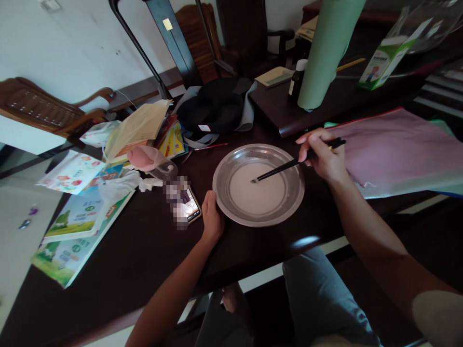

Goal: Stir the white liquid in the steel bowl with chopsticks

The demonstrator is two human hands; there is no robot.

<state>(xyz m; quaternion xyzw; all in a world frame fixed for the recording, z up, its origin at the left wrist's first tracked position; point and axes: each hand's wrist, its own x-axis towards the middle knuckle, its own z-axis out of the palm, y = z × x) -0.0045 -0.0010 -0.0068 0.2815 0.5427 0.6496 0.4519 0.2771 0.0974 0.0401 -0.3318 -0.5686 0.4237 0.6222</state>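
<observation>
A wide metal bowl [221,200] stands on the dark table, holding a milky white liquid [249,197]. My left hand [212,217] grips the bowl's left side at the rim; some of its fingers are hidden behind or under the edge. In my right hand [323,156], closed fingers hold a pair of black chopsticks [280,168] slanting down to the left. Their tips meet the liquid near the middle of the bowl. Just left of my left hand lies a phone [193,209] with a lit screen, partly blurred out.
Books [72,241], papers and a pink object [144,158] crowd the table's left. A black bag [213,108] lies behind the bowl. Pink folders [394,144] are at right. A green cylinder [327,53], dark bottle [297,79] and green-white box [379,65] stand on a raised surface.
</observation>
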